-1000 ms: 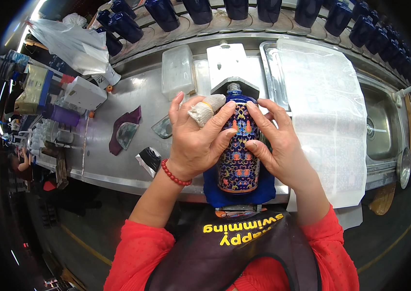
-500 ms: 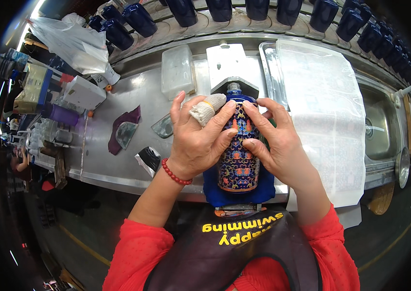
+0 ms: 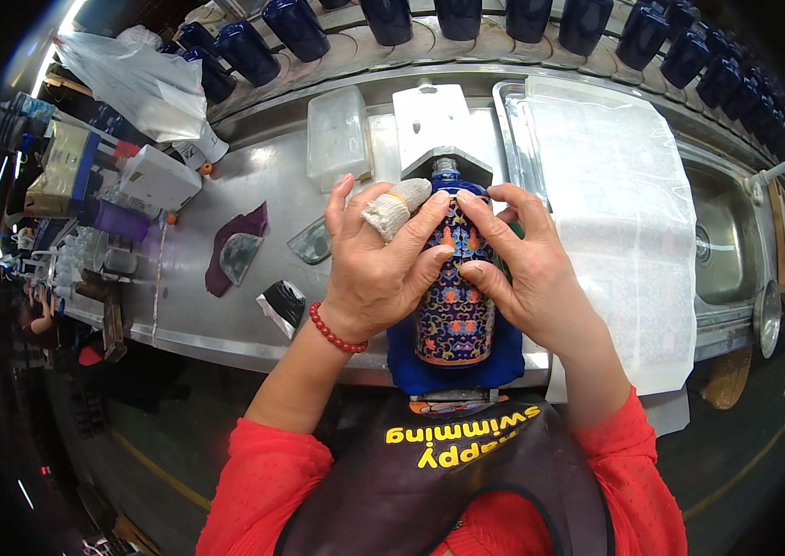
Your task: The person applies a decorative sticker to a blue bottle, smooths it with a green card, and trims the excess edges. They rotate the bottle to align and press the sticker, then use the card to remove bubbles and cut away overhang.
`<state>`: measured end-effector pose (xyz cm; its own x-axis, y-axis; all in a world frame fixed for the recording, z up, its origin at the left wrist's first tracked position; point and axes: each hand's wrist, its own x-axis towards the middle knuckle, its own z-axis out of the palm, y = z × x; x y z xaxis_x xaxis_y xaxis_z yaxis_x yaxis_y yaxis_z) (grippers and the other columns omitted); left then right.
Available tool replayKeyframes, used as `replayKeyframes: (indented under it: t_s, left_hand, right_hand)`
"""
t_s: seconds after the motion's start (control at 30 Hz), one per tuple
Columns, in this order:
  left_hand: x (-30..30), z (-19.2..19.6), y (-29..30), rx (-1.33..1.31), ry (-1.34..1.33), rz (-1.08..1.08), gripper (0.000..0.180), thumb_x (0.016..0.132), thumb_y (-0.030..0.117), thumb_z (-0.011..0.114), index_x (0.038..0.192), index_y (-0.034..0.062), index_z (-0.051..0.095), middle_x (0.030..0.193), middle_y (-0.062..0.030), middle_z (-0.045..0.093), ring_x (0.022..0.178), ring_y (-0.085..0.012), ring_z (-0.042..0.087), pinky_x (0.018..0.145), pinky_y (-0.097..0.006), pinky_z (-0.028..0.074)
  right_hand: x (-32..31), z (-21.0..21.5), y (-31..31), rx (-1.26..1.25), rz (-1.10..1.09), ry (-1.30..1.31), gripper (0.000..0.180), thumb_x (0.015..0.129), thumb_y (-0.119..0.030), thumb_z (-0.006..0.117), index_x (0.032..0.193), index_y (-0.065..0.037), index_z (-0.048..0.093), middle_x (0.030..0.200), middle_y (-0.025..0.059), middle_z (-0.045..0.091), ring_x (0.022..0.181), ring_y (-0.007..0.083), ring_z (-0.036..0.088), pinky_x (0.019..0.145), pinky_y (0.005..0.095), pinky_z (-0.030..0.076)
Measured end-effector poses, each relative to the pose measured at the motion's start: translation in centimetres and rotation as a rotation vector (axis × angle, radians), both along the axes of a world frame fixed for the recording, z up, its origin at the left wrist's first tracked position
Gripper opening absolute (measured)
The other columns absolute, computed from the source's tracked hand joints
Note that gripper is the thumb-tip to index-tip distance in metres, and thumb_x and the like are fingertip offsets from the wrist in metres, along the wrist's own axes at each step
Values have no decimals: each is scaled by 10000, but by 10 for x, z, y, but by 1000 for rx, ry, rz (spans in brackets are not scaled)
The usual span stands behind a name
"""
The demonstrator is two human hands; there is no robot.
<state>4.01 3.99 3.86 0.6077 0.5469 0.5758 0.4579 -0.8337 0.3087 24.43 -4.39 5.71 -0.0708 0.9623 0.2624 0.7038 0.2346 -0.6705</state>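
A shiny dark blue bottle with a bright flower pattern (image 3: pixel 454 320) lies under the fingers of both hands, with its bottom toward the person. The left hand (image 3: pixel 367 269) has its thumb and pointing finger spread apart, with their tips on the bottle. One more finger wears a pale cloth cover (image 3: pixel 387 217) and sits by the bottle's shoulder. The right hand (image 3: pixel 533 278) also has its thumb and pointing finger apart, their tips on the pattern. Some fingers are hidden, so I can't tell if they squeeze.

Just past the fingertips, the neck meets a dark grey angled holder (image 3: pixel 471 169) on a white flat board (image 3: pixel 431 116). Nearer the person than the fingers is a soft blue cloth (image 3: pixel 509 357), under the bottle's bottom. Right of the right fingers is a big thin white sheet (image 3: pixel 620 250), and left of the left fingers is a shiny metal tabletop (image 3: pixel 286 185).

The bottle looks hard, smooth and a bit heavy. It may be slippery, and it could break if it fell. The pattern may rub, so I'd hold it gently by the neck and under the bottom.
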Motion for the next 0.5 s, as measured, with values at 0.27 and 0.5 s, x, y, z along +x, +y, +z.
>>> replayKeyframes:
  t_s: [0.27, 0.5]
  left_hand:
    - [-1, -1, 1, -137, -85, -22, 478, 990, 424, 619, 1327, 90, 675, 1244, -139, 679, 1187, -330, 570, 1175, -548, 236]
    - [2, -2, 2, -88, -33, -29, 499, 958, 443, 651, 1349, 132, 663, 1252, -114, 658, 1220, -325, 524, 1158, -592, 213]
  right_hand:
    - [1, -5, -2, 21, -13, 97, 620, 885, -271, 767, 1436, -75, 561, 1345, 210, 492, 1088, 335, 560, 980, 434, 489]
    - [4, -7, -5, -33, 29, 87, 646, 923, -282, 738, 1488, -69, 505, 1388, 180, 450, 1146, 316, 526, 1000, 409, 483]
